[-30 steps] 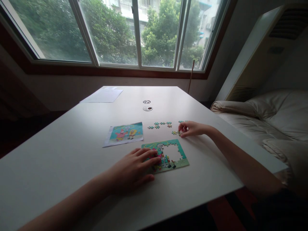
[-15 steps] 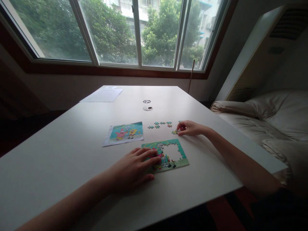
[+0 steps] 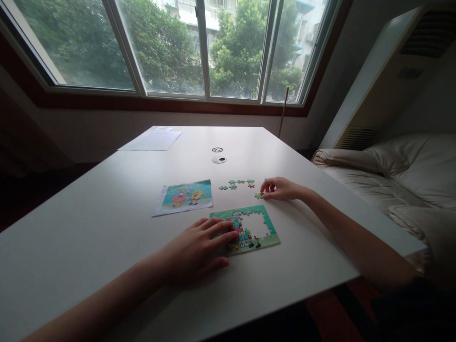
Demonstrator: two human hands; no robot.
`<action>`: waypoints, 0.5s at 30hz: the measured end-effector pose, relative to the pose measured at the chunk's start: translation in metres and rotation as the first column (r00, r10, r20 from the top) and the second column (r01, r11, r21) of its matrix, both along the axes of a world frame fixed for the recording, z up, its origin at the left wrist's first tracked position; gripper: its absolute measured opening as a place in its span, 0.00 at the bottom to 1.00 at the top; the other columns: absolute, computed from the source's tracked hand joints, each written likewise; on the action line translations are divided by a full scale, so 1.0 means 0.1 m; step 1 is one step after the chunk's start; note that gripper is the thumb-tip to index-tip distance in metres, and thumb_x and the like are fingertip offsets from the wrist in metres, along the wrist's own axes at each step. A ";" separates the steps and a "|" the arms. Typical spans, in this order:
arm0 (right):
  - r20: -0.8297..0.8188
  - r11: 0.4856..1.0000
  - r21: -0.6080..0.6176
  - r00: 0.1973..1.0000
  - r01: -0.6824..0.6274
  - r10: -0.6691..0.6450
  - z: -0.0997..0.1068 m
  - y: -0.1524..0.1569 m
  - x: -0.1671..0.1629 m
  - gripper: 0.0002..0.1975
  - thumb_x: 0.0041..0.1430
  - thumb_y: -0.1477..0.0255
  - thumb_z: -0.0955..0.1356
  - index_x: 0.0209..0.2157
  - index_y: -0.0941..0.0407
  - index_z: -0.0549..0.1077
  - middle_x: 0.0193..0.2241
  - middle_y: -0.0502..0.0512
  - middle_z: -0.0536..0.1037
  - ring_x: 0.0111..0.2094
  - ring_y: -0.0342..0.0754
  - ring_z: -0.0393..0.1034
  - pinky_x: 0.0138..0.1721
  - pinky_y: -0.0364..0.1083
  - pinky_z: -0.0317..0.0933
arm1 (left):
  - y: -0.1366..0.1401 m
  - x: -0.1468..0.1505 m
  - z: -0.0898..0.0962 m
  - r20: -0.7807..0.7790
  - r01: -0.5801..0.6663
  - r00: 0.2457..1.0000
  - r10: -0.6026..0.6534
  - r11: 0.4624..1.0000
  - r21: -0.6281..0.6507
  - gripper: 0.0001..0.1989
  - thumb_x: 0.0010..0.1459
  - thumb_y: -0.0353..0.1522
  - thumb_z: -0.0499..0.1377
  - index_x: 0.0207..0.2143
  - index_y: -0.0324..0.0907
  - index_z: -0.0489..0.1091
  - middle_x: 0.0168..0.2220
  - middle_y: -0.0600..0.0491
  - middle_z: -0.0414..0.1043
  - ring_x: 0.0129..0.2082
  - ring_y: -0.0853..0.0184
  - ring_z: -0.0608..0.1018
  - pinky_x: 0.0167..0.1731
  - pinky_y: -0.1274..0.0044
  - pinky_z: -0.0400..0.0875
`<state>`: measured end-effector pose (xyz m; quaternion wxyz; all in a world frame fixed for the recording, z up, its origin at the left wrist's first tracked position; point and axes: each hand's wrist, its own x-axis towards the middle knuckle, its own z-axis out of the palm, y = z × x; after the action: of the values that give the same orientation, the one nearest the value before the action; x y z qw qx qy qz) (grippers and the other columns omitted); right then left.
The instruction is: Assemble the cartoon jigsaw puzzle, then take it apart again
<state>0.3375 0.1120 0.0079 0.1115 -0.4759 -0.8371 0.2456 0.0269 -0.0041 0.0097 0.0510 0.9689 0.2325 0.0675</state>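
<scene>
My left hand [image 3: 203,244] lies open and flat on the left part of a jigsaw puzzle [image 3: 269,241], covering some of its picture. The puzzle is partly assembled, with a jagged gap showing white in its upper right. Beyond the puzzle's far edge, my right hand [image 3: 280,189] is closed, thumb and fingertips pinched at the edge of a yellow and green puzzle piece [image 3: 258,195] low on the table. Several loose teal puzzle pieces [image 3: 232,186] lie to the left of that hand. One more piece is mostly hidden behind its knuckles.
A printed cartoon picture sheet [image 3: 185,195] lies left of the loose pieces. Two round fittings [image 3: 218,160] are set in the white table [image 3: 107,209]. Papers [image 3: 153,141] lie at its far left corner. A padded sofa [image 3: 359,178] stands on the right.
My right hand's fingers have shifted slightly at the yellow and green puzzle piece, and more of it shows. My left hand stays in place on the puzzle.
</scene>
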 end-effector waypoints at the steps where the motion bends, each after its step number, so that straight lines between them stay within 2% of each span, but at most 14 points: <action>1: 0.004 1.000 0.003 1.000 0.007 -0.007 0.01 -0.01 -0.01 0.13 0.47 0.65 0.69 0.34 0.57 0.74 0.28 0.53 0.73 0.28 0.43 0.64 0.29 0.42 0.57 | 0.00 0.00 0.00 0.001 0.001 1.000 -0.001 1.000 0.001 0.24 0.61 0.40 0.49 0.59 0.48 0.52 0.56 0.47 0.58 0.52 0.53 0.64 0.48 0.62 0.61; 7: 0.029 1.000 0.024 0.999 0.020 -0.021 0.01 -0.02 -0.03 0.12 0.46 0.65 0.69 0.33 0.56 0.75 0.27 0.52 0.74 0.27 0.43 0.64 0.29 0.42 0.57 | 0.00 0.00 0.00 0.002 0.003 1.000 -0.003 1.000 -0.013 0.24 0.62 0.40 0.48 0.59 0.47 0.52 0.56 0.47 0.58 0.52 0.53 0.64 0.48 0.61 0.61; 12: -0.020 0.999 -0.021 0.999 -0.033 0.033 0.01 0.03 0.07 0.13 0.51 0.65 0.66 0.36 0.57 0.74 0.30 0.54 0.75 0.28 0.43 0.64 0.30 0.42 0.58 | 0.00 0.00 0.01 0.002 0.006 1.000 -0.006 1.000 -0.027 0.24 0.62 0.40 0.49 0.59 0.47 0.52 0.56 0.47 0.58 0.52 0.53 0.63 0.48 0.61 0.60; 15: -0.037 0.999 -0.037 0.999 -0.005 0.003 0.03 0.06 0.15 0.13 0.51 0.67 0.66 0.38 0.58 0.73 0.31 0.55 0.74 0.29 0.43 0.65 0.29 0.41 0.59 | 0.00 0.00 0.01 -0.003 0.005 1.000 -0.005 1.000 -0.024 0.23 0.62 0.40 0.48 0.59 0.47 0.52 0.56 0.47 0.58 0.53 0.53 0.63 0.49 0.61 0.60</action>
<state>0.3522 0.1180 0.0106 0.1176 -0.4716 -0.8312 0.2701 0.0268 -0.0041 0.0108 0.0623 0.9689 0.2311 0.0629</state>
